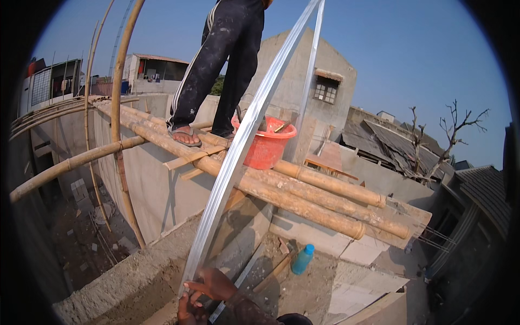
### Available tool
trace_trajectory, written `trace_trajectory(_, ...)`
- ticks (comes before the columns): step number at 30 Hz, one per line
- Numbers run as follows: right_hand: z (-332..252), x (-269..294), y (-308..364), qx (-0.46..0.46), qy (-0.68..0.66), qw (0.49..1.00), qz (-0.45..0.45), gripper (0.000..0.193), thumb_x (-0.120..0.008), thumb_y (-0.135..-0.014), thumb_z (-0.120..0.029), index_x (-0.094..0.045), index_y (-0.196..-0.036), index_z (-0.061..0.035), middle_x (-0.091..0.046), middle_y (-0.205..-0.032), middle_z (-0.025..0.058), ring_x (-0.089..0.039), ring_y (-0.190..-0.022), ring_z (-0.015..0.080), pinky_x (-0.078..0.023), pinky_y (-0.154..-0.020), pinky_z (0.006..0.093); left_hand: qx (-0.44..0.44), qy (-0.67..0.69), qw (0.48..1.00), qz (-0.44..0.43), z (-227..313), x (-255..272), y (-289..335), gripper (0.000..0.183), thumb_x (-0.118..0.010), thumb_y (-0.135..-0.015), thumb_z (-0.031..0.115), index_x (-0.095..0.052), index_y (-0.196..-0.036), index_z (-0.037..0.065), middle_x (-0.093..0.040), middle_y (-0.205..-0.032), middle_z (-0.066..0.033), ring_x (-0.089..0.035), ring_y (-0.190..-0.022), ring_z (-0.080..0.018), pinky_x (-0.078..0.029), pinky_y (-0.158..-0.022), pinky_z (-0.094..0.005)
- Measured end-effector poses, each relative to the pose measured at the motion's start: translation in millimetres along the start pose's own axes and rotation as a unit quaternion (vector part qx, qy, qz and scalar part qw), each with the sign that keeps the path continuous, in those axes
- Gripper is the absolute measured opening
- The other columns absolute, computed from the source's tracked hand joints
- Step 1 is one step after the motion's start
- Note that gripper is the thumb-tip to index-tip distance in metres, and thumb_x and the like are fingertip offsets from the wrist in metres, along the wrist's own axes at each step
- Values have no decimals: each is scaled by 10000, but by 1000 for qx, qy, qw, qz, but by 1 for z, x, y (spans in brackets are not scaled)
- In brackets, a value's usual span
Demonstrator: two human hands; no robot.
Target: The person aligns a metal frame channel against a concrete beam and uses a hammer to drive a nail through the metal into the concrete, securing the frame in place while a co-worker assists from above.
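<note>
A long silvery metal channel [238, 146] rises steeply from the bottom of the view to the top edge, leaning right. My right hand [215, 284] is closed at its lower end, fingers pointing left. Just below, my left hand [188, 311] is partly cut off by the lower edge, its fingers curled at the same end. A second, thinner metal strip [310, 67] meets the channel near the top and runs down behind a red bucket [268, 149]. Tools with handles stick out of the bucket, which stands on bamboo poles [303, 197].
A person in dark trousers [225, 59] and sandals stands on the bamboo scaffold. Upright bamboo [116, 97] rises at left, beside a deep drop [81, 233]. A rough wall top [130, 279] lies near me. A blue bottle [302, 260] stands right of my hands.
</note>
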State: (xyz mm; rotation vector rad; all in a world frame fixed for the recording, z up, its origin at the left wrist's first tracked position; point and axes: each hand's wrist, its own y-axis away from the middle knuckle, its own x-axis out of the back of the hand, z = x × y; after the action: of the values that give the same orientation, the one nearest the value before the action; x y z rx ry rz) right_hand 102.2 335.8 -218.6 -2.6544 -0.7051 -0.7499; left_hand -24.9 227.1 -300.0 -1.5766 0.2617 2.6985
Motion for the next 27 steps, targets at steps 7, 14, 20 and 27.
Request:
trace_trajectory(7,9,-4,-2,16,18,1000,2,691,-712,-829,-543,-625,-1013,117,-636,-829,290,-658,-813,412,-507,-723,451,-58,-56,996,-36,-3,14,1,588,-439,-1010,449,-452,-1404,11,-646,-898,-36,-449,-530,-67,-372,-471,-227)
trace_trajectory(14,8,-4,-2,10,32,999,-4,669,-712,-826,-549,-633,-995,93,-623,-799,274,-642,-779,418,-500,-710,452,-61,-84,994,-18,-7,15,1,743,-369,-1000,551,-415,-1406,-69,-610,-772,-15,-418,-512,-91,-386,-504,-246)
trace_trajectory(20,5,-4,-2,12,11,1000,5,628,-707,-835,-535,-640,-985,71,-621,-764,265,-643,-754,410,-493,-702,453,-57,-76,995,-25,-5,15,0,656,-365,-1009,528,-455,-1400,9,-619,-780,-12,-422,-521,-87,-383,-498,-248)
trace_trajectory(27,-2,1,0,0,16,1000,-8,610,-709,-836,-518,-647,-1008,64,-638,-771,268,-652,-751,408,-497,-708,446,-67,-80,994,-14,-7,13,0,633,-381,-1009,517,-449,-1409,32,-631,-787,-15,-422,-526,-82,-373,-496,-240)
